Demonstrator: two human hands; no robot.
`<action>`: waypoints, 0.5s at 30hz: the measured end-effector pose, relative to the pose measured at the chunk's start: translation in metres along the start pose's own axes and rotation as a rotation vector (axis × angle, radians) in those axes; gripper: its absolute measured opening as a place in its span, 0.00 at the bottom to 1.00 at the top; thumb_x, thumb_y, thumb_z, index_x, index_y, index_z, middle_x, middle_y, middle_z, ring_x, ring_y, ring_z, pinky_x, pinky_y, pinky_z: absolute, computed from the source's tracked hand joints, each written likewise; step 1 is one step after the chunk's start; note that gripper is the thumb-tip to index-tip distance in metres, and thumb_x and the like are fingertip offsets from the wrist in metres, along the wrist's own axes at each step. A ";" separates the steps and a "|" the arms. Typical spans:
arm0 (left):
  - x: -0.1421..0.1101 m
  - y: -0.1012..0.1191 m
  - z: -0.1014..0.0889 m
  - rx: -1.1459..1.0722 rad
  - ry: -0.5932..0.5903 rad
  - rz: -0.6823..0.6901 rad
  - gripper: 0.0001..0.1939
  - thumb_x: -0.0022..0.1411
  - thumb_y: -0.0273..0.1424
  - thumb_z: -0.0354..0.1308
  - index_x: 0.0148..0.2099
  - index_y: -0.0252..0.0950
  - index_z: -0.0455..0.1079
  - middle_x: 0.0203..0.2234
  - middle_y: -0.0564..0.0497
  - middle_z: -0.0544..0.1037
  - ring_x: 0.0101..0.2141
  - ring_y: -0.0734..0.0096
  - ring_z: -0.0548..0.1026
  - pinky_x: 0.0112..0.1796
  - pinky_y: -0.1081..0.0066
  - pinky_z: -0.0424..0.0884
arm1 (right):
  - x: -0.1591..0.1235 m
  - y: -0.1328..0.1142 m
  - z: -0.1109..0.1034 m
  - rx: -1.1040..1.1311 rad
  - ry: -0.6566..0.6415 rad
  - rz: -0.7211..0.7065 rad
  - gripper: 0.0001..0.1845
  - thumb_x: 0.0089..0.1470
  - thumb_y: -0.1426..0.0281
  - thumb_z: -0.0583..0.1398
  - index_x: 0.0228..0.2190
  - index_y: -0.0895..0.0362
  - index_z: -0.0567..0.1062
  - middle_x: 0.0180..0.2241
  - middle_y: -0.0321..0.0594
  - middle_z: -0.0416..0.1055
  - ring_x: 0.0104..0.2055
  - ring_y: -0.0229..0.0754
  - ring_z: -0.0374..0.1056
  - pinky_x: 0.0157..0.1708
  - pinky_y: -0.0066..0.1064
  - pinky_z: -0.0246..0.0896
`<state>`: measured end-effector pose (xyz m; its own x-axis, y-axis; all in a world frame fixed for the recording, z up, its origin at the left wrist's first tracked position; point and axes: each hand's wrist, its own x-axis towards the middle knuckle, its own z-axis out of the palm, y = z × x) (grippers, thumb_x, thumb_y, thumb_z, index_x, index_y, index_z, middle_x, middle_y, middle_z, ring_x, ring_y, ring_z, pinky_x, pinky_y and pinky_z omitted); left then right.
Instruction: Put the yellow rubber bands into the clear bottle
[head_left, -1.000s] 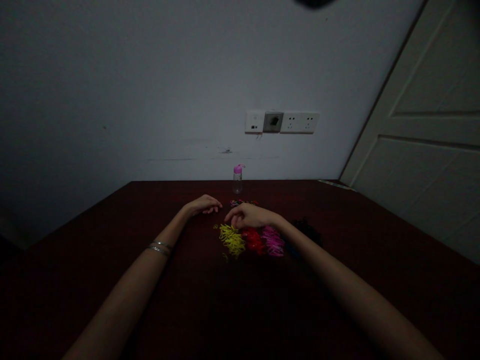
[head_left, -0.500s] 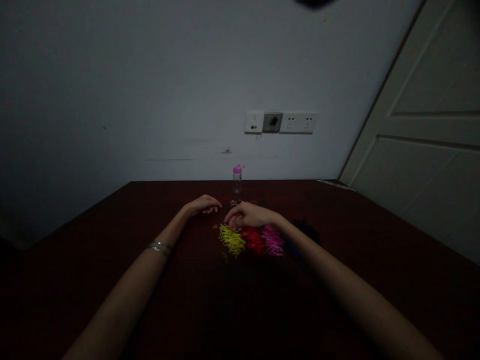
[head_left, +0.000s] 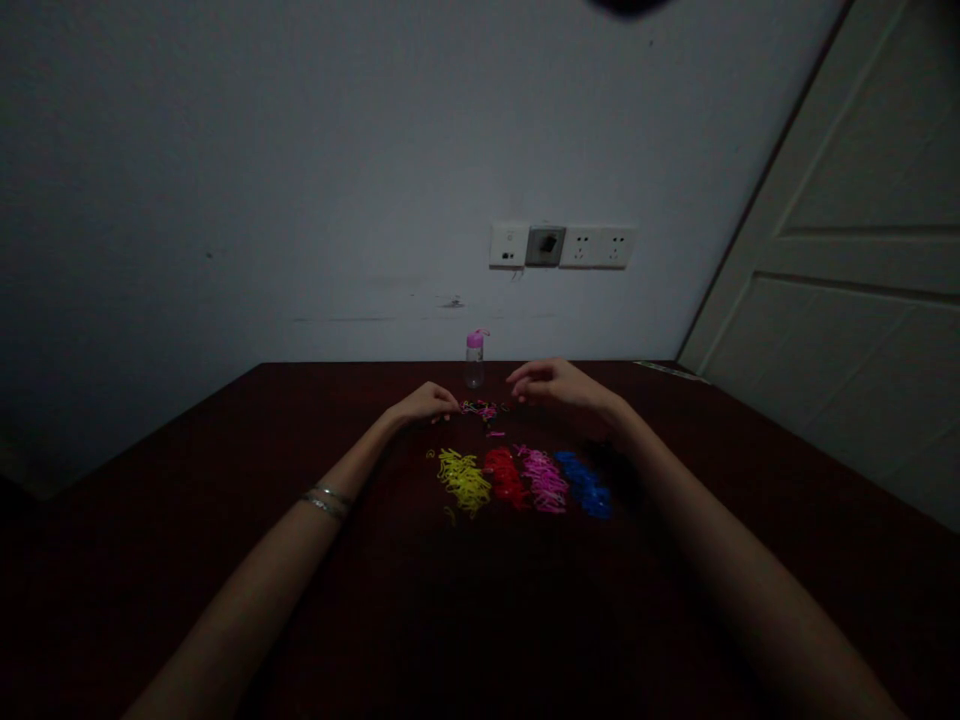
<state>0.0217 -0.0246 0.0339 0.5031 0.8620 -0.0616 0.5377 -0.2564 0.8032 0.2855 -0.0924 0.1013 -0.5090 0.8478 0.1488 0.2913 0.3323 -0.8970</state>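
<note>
Four piles, yellow [head_left: 464, 481], red [head_left: 507, 478], pink [head_left: 545, 480] and blue [head_left: 584, 484], lie at the frame's centre; above, the left hand's [head_left: 427, 402] fingers bunch beside the mixed pile [head_left: 480, 409], the right hand's [head_left: 551, 382] curl loosely apart.

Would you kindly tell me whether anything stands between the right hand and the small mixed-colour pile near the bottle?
Nothing visible stands between the right hand and the mixed-colour pile. The pink-lidded bottle stands beyond the pile, and the left hand is at its left side, so neither blocks that gap.
</note>
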 end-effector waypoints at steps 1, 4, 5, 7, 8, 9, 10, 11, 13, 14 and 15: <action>0.001 0.008 0.007 0.022 0.002 0.029 0.13 0.49 0.33 0.54 0.35 0.29 0.72 0.17 0.52 0.70 0.15 0.82 0.60 0.18 0.77 0.54 | -0.002 0.008 -0.012 0.000 0.075 0.021 0.14 0.43 0.74 0.58 0.36 0.63 0.73 0.30 0.43 0.73 0.28 0.35 0.67 0.31 0.29 0.63; 0.002 0.027 0.032 0.117 -0.031 0.150 0.11 0.49 0.31 0.55 0.32 0.29 0.73 0.18 0.51 0.70 0.19 0.80 0.62 0.22 0.77 0.56 | -0.008 0.043 -0.043 0.015 0.297 0.111 0.13 0.43 0.72 0.58 0.34 0.63 0.73 0.29 0.44 0.73 0.25 0.34 0.65 0.26 0.27 0.62; 0.002 0.032 0.040 0.160 -0.041 0.194 0.11 0.48 0.31 0.55 0.32 0.29 0.73 0.19 0.50 0.71 0.20 0.80 0.63 0.23 0.77 0.56 | -0.010 0.056 -0.051 0.019 0.383 0.141 0.12 0.44 0.71 0.58 0.34 0.62 0.73 0.28 0.44 0.73 0.23 0.34 0.65 0.24 0.27 0.62; 0.002 0.038 0.052 0.272 -0.048 0.256 0.11 0.48 0.32 0.56 0.34 0.30 0.73 0.21 0.50 0.72 0.21 0.79 0.64 0.24 0.77 0.56 | -0.016 0.082 -0.066 0.029 0.524 0.178 0.12 0.45 0.70 0.58 0.34 0.62 0.73 0.27 0.44 0.73 0.22 0.33 0.64 0.21 0.25 0.60; 0.002 0.040 0.056 0.335 -0.042 0.270 0.11 0.48 0.32 0.57 0.34 0.31 0.73 0.22 0.50 0.72 0.22 0.78 0.64 0.24 0.77 0.56 | -0.019 0.094 -0.072 0.036 0.590 0.188 0.12 0.45 0.70 0.58 0.33 0.62 0.73 0.26 0.44 0.72 0.21 0.33 0.63 0.20 0.25 0.59; 0.002 0.041 0.059 0.400 -0.031 0.275 0.11 0.49 0.33 0.57 0.35 0.32 0.73 0.22 0.50 0.72 0.22 0.78 0.64 0.24 0.77 0.56 | -0.023 0.106 -0.078 0.045 0.649 0.197 0.12 0.45 0.69 0.58 0.33 0.62 0.73 0.25 0.43 0.72 0.20 0.32 0.63 0.19 0.24 0.59; 0.002 0.041 0.061 0.460 -0.014 0.272 0.11 0.49 0.33 0.57 0.35 0.34 0.73 0.23 0.50 0.72 0.23 0.77 0.65 0.25 0.76 0.56 | -0.027 0.116 -0.083 0.051 0.695 0.205 0.12 0.45 0.69 0.58 0.33 0.62 0.72 0.24 0.42 0.71 0.19 0.32 0.63 0.18 0.23 0.58; 0.002 0.041 0.062 0.511 0.004 0.266 0.10 0.49 0.33 0.57 0.35 0.35 0.73 0.24 0.49 0.73 0.23 0.76 0.65 0.25 0.76 0.56 | -0.031 0.126 -0.087 0.054 0.740 0.210 0.12 0.45 0.69 0.59 0.32 0.62 0.73 0.23 0.42 0.71 0.19 0.32 0.62 0.17 0.23 0.57; 0.002 0.038 0.063 0.579 0.039 0.256 0.09 0.50 0.31 0.56 0.35 0.37 0.73 0.25 0.49 0.73 0.25 0.73 0.66 0.27 0.75 0.56 | -0.040 0.143 -0.094 0.062 0.801 0.222 0.12 0.44 0.68 0.59 0.32 0.63 0.73 0.22 0.41 0.70 0.19 0.32 0.62 0.16 0.22 0.57; 0.003 0.037 0.062 0.600 0.050 0.253 0.08 0.50 0.30 0.56 0.35 0.38 0.73 0.26 0.49 0.73 0.26 0.73 0.67 0.27 0.75 0.57 | -0.043 0.150 -0.097 0.072 0.828 0.227 0.12 0.44 0.68 0.59 0.32 0.63 0.73 0.22 0.41 0.70 0.18 0.32 0.62 0.15 0.22 0.57; 0.003 0.036 0.062 0.615 0.057 0.251 0.08 0.50 0.30 0.55 0.34 0.38 0.73 0.27 0.49 0.73 0.27 0.72 0.67 0.27 0.75 0.57 | -0.047 0.156 -0.099 0.077 0.852 0.236 0.12 0.44 0.68 0.59 0.31 0.63 0.72 0.22 0.41 0.70 0.18 0.32 0.62 0.15 0.22 0.57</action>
<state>0.0837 -0.0584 0.0258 0.6361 0.7609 0.1282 0.7051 -0.6406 0.3042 0.4348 -0.0392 -0.0046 0.3420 0.9207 0.1882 0.2414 0.1075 -0.9645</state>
